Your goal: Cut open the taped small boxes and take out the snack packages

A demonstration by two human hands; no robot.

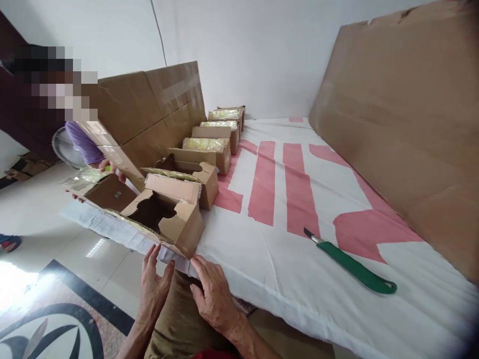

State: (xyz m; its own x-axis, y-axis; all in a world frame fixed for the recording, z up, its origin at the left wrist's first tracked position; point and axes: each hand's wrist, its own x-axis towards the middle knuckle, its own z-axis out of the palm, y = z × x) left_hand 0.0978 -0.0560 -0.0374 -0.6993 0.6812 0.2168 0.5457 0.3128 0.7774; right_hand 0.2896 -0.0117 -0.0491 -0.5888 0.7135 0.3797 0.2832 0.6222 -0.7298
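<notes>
Partly through, judging by the row: seeing pale wrapped contents in the farther boxes [207, 145], finding the nearest box [178, 224] open and dark inside, seemingly unfilled. Grasping nothing: hovering left hand [153, 285] and right hand [214, 295] loose, fingers spread, at the table [262, 264] edge just under that box. Leaving the green-handled knife [355, 268] lying well apart to the right.

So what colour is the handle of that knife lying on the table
Green. The knife has a green handle with a loop at its end, seen in the head view.
</notes>
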